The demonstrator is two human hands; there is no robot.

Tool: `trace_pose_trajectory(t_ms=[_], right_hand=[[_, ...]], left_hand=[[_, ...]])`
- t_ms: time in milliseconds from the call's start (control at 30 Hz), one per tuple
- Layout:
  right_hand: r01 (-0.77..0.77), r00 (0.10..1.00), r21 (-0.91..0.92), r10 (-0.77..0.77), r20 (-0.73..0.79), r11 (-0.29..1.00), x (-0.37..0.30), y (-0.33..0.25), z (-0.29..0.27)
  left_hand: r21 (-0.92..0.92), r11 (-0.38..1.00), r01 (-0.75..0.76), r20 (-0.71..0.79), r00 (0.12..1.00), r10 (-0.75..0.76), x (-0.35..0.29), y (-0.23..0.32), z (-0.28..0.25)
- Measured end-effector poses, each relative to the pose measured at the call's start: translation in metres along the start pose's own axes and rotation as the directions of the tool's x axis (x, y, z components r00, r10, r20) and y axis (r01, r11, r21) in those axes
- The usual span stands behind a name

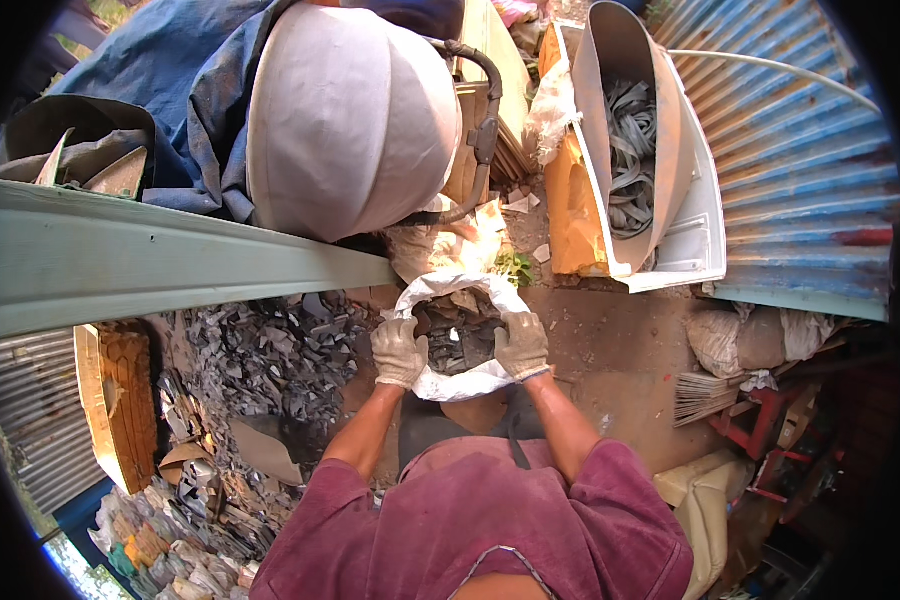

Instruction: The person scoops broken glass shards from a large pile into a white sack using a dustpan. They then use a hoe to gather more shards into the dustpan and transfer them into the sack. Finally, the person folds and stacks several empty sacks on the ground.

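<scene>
I find the left hand (399, 352), gloved, closed on the left rim of the white sack (432, 385); the right hand (521, 346), also gloved, grips the right rim. The sack is between the hands, mouth open, dark scraps (457, 335) inside. I note a dark pile (280, 360) left of the left hand and grey strips (632, 165) beyond the right hand.

We've got L hand (400, 352) & R hand (521, 346), both gloved, gripping opp. sides of a white sack (462, 384), mouth open, w/ dark scraps (457, 340) inside. Shard pile (270, 350) to our L. Up top, pale rounded bundle (355, 120); upper R, grey strips (630, 160) nr blue corrugated sheet (800, 180).
</scene>
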State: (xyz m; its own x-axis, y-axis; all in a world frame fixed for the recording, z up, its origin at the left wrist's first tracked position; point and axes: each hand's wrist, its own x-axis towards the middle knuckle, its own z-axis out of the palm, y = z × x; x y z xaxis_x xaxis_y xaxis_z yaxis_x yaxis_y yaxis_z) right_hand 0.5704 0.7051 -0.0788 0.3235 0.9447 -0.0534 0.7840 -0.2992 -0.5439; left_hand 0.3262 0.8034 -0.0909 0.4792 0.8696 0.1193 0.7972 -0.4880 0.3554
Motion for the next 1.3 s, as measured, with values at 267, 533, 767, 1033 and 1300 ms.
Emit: trace_pose_trajectory(t_ms=[267, 533, 767, 1033, 1300], right_hand=[[-0.025, 0.829, -0.383, 0.233, 0.508, 0.923, 0.024, -0.017, 0.028], [0.113, 0.681, -0.463, 0.271, 0.681, 0.879, -0.021, -0.010, 0.037], [-0.090, 0.826, -0.445, 0.317, 0.466, 0.891, 0.020, -0.026, 0.021], [0.016, 0.766, -0.318, 0.193, 0.613, 0.948, -0.051, -0.083, -0.001], [-0.623, 0.778, -0.054, 0.626, 0.063, 0.780, -0.164, -0.029, 0.019]], left_hand=[[0.311, 0.938, -0.154, 0.663, 0.742, -0.098, 0.037, -0.018, 0.034], [0.251, 0.946, -0.207, 0.701, 0.713, -0.030, 0.003, -0.047, 0.023], [0.148, 0.957, -0.250, 0.735, 0.675, 0.062, 0.045, -0.012, 0.000], [-0.103, 0.852, -0.513, 0.836, 0.420, 0.354, 0.013, -0.016, 0.005], [-0.143, 0.886, -0.441, 0.621, 0.658, 0.427, -0.028, 0.018, -0.015]])
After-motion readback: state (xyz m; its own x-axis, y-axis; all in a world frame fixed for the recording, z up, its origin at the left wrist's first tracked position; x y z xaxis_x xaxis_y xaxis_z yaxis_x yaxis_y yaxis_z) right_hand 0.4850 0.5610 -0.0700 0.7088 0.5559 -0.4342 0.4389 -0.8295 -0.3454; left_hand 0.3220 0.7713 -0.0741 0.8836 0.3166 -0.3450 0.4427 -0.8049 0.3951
